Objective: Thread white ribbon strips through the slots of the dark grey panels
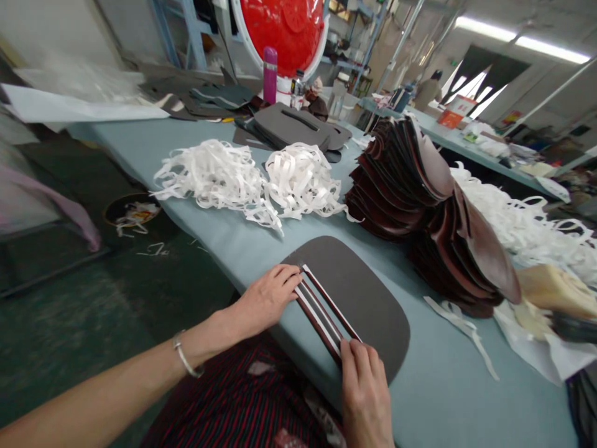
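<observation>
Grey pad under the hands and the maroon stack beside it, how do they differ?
The grey pad lies single and flat on the blue-grey table, while the maroon stack is many pieces, fanned and overlapping. The pad is dark grey with maroon-and-white strips across it; the stack shows reddish-brown edges and paler faces. The left hand and right hand touch the pad's strips, not the stack. Both have rounded outlines.

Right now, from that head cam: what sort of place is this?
Probably a production workshop for cut panels: a long covered work table, heaps of white trimmed strips, stacks of dark brown shaped panels, and a slotted dark grey panel.
</observation>
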A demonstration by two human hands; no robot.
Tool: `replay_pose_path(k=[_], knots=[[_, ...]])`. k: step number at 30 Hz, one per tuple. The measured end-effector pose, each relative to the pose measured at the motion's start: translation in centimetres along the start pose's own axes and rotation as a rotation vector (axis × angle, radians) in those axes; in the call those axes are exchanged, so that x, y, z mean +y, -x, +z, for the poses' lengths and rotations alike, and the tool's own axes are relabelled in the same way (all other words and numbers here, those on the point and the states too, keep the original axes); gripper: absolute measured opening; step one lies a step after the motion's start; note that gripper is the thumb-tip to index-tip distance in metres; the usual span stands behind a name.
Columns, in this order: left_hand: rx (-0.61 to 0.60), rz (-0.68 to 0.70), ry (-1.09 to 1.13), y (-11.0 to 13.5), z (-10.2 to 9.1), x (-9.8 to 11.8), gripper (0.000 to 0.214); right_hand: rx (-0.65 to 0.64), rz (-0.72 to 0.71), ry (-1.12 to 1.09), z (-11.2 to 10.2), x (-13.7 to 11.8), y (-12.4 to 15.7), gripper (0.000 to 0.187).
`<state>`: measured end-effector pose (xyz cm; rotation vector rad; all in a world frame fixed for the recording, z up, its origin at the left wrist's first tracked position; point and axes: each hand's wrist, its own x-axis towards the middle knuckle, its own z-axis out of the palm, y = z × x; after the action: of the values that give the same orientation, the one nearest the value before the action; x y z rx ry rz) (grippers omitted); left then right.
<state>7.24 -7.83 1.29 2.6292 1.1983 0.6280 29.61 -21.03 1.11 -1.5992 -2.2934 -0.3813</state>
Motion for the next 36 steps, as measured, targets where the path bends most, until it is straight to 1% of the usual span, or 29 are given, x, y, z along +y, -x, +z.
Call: replay_pose_path(k=[2, 4, 8, 11, 14, 17, 19, 23, 27, 29, 31, 33, 35, 36], knots=[[0.003, 0.009, -0.005, 0.1, 0.1, 0.0, 0.033, -0.024, 0.021, -0.046, -0.9, 0.7, 1.6, 0.033], [0.002, 0.015, -0.006, 0.1, 0.2, 0.0, 0.034, -0.066, 0.046, -0.078, -1.8, 1.1, 2.3, 0.032], [0.0, 0.026, -0.028, 0.0, 0.6, -0.2, 0.034, -0.133, 0.062, -0.134, -2.9, 1.4, 2.4, 0.03], [0.001, 0.038, -0.045, 0.0, 0.7, -0.3, 0.034, -0.145, 0.136, -0.221, -3.2, 1.7, 2.2, 0.025], [-0.018, 0.035, -0.053, 0.0, 0.7, -0.4, 0.033, -0.083, 0.249, -0.361, -3.1, 2.1, 2.2, 0.017], [-0.032, 0.037, -0.064, -0.1, 0.7, -0.4, 0.031, 0.015, 0.302, -0.475, -2.8, 2.5, 2.4, 0.016], [-0.029, 0.036, -0.075, 0.0, 1.0, -0.6, 0.031, 0.027, 0.313, -0.517, -2.7, 2.6, 2.7, 0.016], [-0.029, 0.039, -0.092, 0.0, 1.4, -0.9, 0.03, 0.007, 0.317, -0.539, -2.3, 2.6, 3.1, 0.018], [-0.028, 0.073, -0.137, -0.1, 1.1, -0.7, 0.03, -0.034, 0.207, -0.483, -2.1, 2.8, 3.5, 0.017], [-0.042, 0.114, -0.149, -0.1, 0.8, -0.1, 0.032, -0.064, 0.16, -0.471, -2.2, 3.0, 3.4, 0.018], [-0.058, 0.156, -0.123, 0.0, 0.7, 1.2, 0.035, -0.074, 0.139, -0.459, -2.6, 3.1, 3.1, 0.02], [-0.074, 0.196, -0.084, 0.3, 1.0, 3.1, 0.038, -0.079, 0.139, -0.414, -2.9, 3.0, 2.6, 0.021], [-0.089, 0.233, -0.07, 0.6, 1.5, 5.4, 0.041, -0.063, 0.128, -0.306, -3.0, 2.6, 2.1, 0.022], [-0.089, 0.248, -0.067, 0.7, 1.8, 6.4, 0.041, -0.049, 0.113, -0.236, -2.9, 2.3, 2.0, 0.026]])
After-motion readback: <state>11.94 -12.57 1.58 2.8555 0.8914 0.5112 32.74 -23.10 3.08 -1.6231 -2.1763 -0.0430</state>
